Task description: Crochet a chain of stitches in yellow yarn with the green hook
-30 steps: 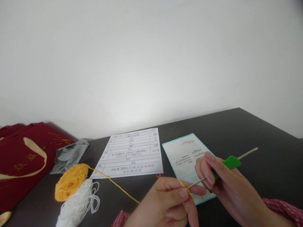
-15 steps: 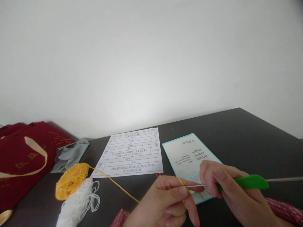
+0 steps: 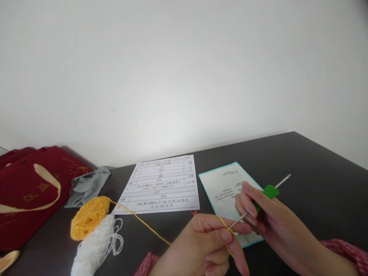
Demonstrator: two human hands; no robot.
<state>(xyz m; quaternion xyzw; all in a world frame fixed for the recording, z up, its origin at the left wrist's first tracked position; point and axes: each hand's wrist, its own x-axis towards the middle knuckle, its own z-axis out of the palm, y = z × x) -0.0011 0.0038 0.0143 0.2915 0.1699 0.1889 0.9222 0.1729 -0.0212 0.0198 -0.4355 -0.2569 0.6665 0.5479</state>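
Observation:
My right hand (image 3: pixel 258 209) is closed round the green grip of a crochet hook (image 3: pixel 269 191). The bare metal end of the hook sticks out up and to the right, and its working end slants down to my left hand (image 3: pixel 209 237). There the tip meets a small loop of yellow yarn (image 3: pixel 229 229), which my left thumb and fingers pinch. One strand of the yarn passes over my left index finger. Another strand runs back to a yellow ball of yarn (image 3: pixel 90 217) on the left. The hook's very tip is too small to make out.
A skein of white yarn (image 3: pixel 93 245) lies against the yellow ball. Behind are a printed sheet (image 3: pixel 161 188), a grey cloth (image 3: pixel 89 188) and a dark red bag (image 3: pixel 25 195). A teal-edged white card (image 3: pixel 222 184) lies under my hands on the dark table (image 3: pixel 316 184). A wall stands behind.
My right hand has turned the crochet hook from nearly level to a steep slant, its back end now raised. My left hand keeps its pinch on the yarn.

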